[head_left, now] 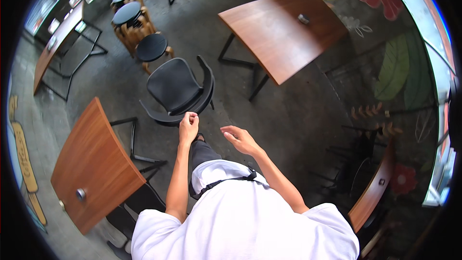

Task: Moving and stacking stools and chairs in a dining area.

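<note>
In front of me is a black armchair [173, 85] with a curved back and arms. Over the edge of its curved rail, my left hand [189, 126] has its fingers curled closed. Whether it touches the rail or holds something small is hidden by the fingers. My right hand [240, 140] hangs to the right of the chair, fingers stretched forward and thumb apart, with nothing in it. One shoe [200, 137] of mine shows just below and between the hands.
A wooden table [96, 168] stands at near left, with a small round object [81, 194] on it. Another wooden table [284, 29] is at far right. Black-topped stools [151, 47] stand beyond the chair, some stacked. Another table [373, 188] and dark chairs are at right.
</note>
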A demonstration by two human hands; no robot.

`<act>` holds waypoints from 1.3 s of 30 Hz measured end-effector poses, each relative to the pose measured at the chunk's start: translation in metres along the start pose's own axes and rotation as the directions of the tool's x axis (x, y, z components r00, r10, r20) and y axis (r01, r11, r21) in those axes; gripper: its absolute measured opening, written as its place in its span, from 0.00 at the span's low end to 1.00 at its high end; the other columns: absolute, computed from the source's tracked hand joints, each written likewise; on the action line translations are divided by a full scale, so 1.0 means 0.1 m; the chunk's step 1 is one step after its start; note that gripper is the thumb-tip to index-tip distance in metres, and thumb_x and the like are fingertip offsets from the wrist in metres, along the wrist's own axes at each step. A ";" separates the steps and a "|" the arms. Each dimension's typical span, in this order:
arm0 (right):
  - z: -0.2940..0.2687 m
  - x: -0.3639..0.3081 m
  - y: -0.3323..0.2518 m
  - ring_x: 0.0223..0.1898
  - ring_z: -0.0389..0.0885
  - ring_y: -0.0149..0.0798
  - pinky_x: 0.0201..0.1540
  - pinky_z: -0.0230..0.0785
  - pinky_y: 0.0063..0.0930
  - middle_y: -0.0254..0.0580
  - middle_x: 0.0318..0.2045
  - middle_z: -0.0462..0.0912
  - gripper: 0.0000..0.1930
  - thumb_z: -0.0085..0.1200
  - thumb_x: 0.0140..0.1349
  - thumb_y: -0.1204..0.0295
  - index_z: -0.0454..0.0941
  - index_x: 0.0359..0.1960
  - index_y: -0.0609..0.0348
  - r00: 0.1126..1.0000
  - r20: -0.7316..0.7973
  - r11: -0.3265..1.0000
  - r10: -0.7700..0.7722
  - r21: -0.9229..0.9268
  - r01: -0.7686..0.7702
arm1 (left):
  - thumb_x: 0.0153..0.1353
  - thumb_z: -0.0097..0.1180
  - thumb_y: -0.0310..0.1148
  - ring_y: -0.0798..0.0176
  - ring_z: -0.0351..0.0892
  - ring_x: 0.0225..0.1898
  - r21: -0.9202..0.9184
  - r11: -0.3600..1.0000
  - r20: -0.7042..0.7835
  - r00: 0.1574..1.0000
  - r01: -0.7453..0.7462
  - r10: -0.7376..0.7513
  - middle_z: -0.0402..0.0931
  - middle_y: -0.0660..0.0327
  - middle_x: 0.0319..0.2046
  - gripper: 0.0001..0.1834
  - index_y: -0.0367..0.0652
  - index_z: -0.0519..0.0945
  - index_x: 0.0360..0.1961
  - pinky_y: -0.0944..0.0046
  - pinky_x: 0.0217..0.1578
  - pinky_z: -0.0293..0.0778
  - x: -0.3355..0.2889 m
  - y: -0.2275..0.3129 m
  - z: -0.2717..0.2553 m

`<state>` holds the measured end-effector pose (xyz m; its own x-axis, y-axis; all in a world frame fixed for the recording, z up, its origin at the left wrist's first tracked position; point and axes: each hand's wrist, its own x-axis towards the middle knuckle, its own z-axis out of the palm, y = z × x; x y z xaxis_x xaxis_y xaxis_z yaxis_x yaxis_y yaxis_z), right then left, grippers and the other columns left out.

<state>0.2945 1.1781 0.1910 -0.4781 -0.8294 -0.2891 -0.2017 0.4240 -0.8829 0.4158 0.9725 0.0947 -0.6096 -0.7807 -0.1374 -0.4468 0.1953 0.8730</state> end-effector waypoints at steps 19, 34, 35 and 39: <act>-1.18 -3.49 0.59 0.40 0.80 0.28 0.47 0.71 0.24 0.37 0.38 0.83 0.12 0.48 0.72 0.66 0.79 0.46 0.61 0.223 -0.887 0.759 0.404 0.461 0.461 | 0.66 0.56 0.33 0.70 0.80 0.36 -0.484 0.866 0.871 0.026 -0.123 0.490 0.81 0.61 0.33 0.11 0.35 0.77 0.42 0.69 0.40 0.75 -2.67 2.88 2.78; -2.76 -4.39 1.68 0.40 0.79 0.29 0.49 0.72 0.25 0.39 0.38 0.82 0.11 0.46 0.71 0.73 0.78 0.47 0.65 0.156 -0.870 0.769 0.467 0.487 0.415 | 0.64 0.53 0.27 0.76 0.70 0.29 -0.236 0.965 0.939 -0.228 0.119 0.257 0.74 0.69 0.26 0.03 0.40 0.75 0.33 0.74 0.33 0.67 -3.26 3.70 4.98; -2.94 -4.46 1.72 0.40 0.79 0.29 0.49 0.72 0.25 0.39 0.38 0.82 0.11 0.46 0.71 0.73 0.78 0.47 0.65 0.153 -0.870 0.772 0.469 0.488 0.408 | 0.64 0.53 0.27 0.76 0.70 0.29 -0.235 0.964 0.938 -0.232 0.127 0.259 0.74 0.69 0.26 0.03 0.40 0.75 0.33 0.74 0.33 0.67 -3.28 3.83 5.16; -3.65 -4.75 1.88 0.41 0.80 0.31 0.49 0.72 0.26 0.39 0.38 0.82 0.11 0.47 0.71 0.72 0.78 0.47 0.64 0.148 -0.874 0.795 0.463 0.483 0.366 | 0.61 0.55 0.28 0.78 0.69 0.29 -0.316 0.947 0.924 -0.208 0.053 0.320 0.71 0.70 0.24 0.06 0.41 0.71 0.28 0.75 0.31 0.64 -3.35 4.34 5.86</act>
<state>0.1711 1.7844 0.2971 -0.9114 0.3912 -0.1279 0.0776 -0.1419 -0.9868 0.0426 1.6664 0.2460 -0.6214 0.7736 -0.1241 -0.2487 -0.0446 0.9676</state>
